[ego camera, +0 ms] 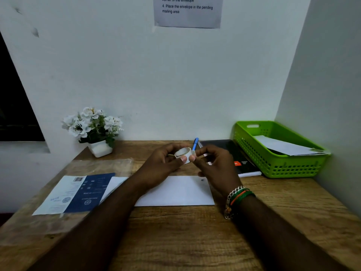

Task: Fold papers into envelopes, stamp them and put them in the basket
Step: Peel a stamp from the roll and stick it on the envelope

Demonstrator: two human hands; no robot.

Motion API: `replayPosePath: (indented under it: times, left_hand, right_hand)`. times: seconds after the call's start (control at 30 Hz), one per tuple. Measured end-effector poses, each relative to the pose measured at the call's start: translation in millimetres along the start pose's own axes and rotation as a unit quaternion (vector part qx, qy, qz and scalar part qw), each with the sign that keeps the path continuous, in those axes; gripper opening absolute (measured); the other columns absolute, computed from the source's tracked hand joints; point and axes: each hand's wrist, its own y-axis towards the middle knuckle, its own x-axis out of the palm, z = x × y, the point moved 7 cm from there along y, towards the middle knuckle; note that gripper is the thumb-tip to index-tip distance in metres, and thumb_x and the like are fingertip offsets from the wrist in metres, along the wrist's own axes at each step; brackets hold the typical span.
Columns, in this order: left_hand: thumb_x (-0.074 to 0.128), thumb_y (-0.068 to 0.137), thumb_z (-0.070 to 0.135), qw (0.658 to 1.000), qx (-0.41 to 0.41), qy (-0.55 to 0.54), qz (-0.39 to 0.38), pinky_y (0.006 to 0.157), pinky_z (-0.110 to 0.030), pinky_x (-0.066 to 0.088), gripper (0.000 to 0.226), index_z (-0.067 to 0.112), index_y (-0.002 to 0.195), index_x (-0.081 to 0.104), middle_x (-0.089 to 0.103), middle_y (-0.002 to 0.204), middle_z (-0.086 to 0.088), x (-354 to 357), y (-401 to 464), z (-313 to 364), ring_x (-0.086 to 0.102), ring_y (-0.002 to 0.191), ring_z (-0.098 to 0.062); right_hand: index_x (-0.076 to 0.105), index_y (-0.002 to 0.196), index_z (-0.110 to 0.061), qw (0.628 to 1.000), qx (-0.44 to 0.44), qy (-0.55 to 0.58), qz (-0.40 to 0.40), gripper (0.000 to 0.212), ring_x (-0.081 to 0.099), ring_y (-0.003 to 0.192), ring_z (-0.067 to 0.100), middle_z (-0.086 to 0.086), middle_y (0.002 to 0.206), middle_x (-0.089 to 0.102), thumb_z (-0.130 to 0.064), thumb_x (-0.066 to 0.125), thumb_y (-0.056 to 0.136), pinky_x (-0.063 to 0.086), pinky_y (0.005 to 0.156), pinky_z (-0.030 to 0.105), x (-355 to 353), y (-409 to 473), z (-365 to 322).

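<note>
A small white roll of tape (184, 152) is held above the desk between both hands. My left hand (166, 163) grips the roll with thumb and fingers curled round it. My right hand (213, 163) pinches the roll's free end at its right side. Below the hands a folded white paper envelope (179, 190) lies flat on the wooden desk (185, 231). The green plastic basket (277, 165) stands at the right against the wall, with white folded paper (283, 146) inside it.
A blue and white paper pack (78, 194) in clear plastic lies at the left. A white pot of white flowers (93, 130) stands at the back left. A blue pen (195, 143) and a black notebook (234, 155) lie behind the hands.
</note>
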Motion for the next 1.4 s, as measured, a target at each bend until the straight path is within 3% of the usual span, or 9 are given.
replayPosePath:
  times: [0.13,0.27,0.4,0.6,0.73,0.9,1.17,1.27,1.4]
  left_hand:
    - [0.078,0.082,0.041,1.0,0.003,-0.02,0.021,0.083,-0.029,0.061,0.041,0.029,0.12,0.07,0.075,0.113,0.008,2,-2,2,0.073,0.105,-0.01]
    - [0.084,0.082,0.03,0.998,0.021,-0.014,0.054,0.077,-0.029,0.062,0.036,0.023,0.114,0.07,0.074,0.11,0.0,1,-2,5,0.074,0.098,-0.015]
    - [0.085,0.082,0.026,0.998,0.026,-0.027,0.057,0.075,-0.027,0.061,0.036,0.021,0.114,0.071,0.074,0.111,0.002,2,-1,8,0.075,0.098,-0.014]
    - [0.078,0.076,0.043,0.999,0.019,-0.027,0.039,0.077,-0.025,0.06,0.049,0.021,0.12,0.07,0.075,0.112,0.004,7,-2,8,0.074,0.101,-0.011]
    - [0.074,0.093,0.027,0.999,0.01,-0.031,0.028,0.078,-0.024,0.059,0.033,0.019,0.125,0.069,0.074,0.117,0.004,6,1,2,0.073,0.105,-0.009]
    - [0.067,0.098,0.017,0.995,-0.01,-0.095,0.009,0.092,-0.035,0.061,0.026,0.018,0.124,0.069,0.074,0.121,0.002,6,3,-6,0.07,0.114,-0.017]
    - [0.059,0.102,0.014,0.987,-0.031,-0.149,-0.043,0.101,-0.04,0.057,0.031,0.018,0.132,0.066,0.07,0.133,-0.002,5,5,-9,0.065,0.126,-0.022]
    - [0.06,0.1,0.017,0.985,-0.03,-0.157,-0.063,0.098,-0.036,0.058,0.035,0.017,0.134,0.065,0.068,0.136,-0.003,3,4,-6,0.064,0.127,-0.022]
    - [0.063,0.095,0.021,0.982,-0.034,-0.172,-0.077,0.095,-0.034,0.059,0.039,0.016,0.133,0.065,0.067,0.136,-0.004,3,4,-3,0.063,0.127,-0.024]
  right_hand:
    - [0.074,0.081,-0.01,1.0,-0.029,0.004,0.002,0.015,0.07,0.084,0.027,0.009,0.086,0.072,-0.02,0.085,0.081,0.06,0.051,0.034,1,-2,-4]
    - [0.075,0.08,-0.008,0.999,-0.038,0.018,-0.014,0.019,0.071,0.083,0.023,0.009,0.084,0.072,-0.023,0.086,0.079,0.06,0.054,0.032,3,-3,-9]
    - [0.075,0.081,-0.009,0.998,-0.057,0.003,-0.018,0.012,0.071,0.086,0.023,0.006,0.085,0.072,-0.018,0.083,0.083,0.063,0.057,0.041,0,-1,-12]
    - [0.07,0.082,-0.019,0.994,-0.09,-0.058,-0.011,0.014,0.07,0.082,0.017,-0.002,0.086,0.071,-0.028,0.078,0.089,0.061,0.065,0.051,2,1,-11]
    - [0.068,0.082,-0.021,0.995,-0.084,-0.055,-0.016,0.01,0.07,0.081,0.018,-0.003,0.087,0.071,-0.027,0.073,0.089,0.06,0.069,0.053,2,2,-8]
    - [0.07,0.084,-0.022,0.996,-0.08,-0.04,-0.013,0.009,0.07,0.085,0.017,-0.004,0.088,0.073,-0.03,0.071,0.088,0.058,0.077,0.054,3,3,-7]
    - [0.071,0.083,-0.014,0.997,-0.048,0.03,-0.044,0.01,0.062,0.074,0.006,-0.004,0.081,0.071,-0.019,0.074,0.091,0.047,0.071,0.027,4,2,-11]
    - [0.071,0.086,-0.008,0.994,-0.03,0.068,-0.076,0.008,0.06,0.068,0.002,0.007,0.082,0.073,-0.012,0.072,0.092,0.046,0.065,0.022,4,2,-16]
    - [0.071,0.087,-0.008,0.986,0.022,0.138,-0.088,0.007,0.054,0.078,0.026,0.03,0.087,0.066,-0.008,0.07,0.094,0.041,0.067,0.037,2,2,-17]
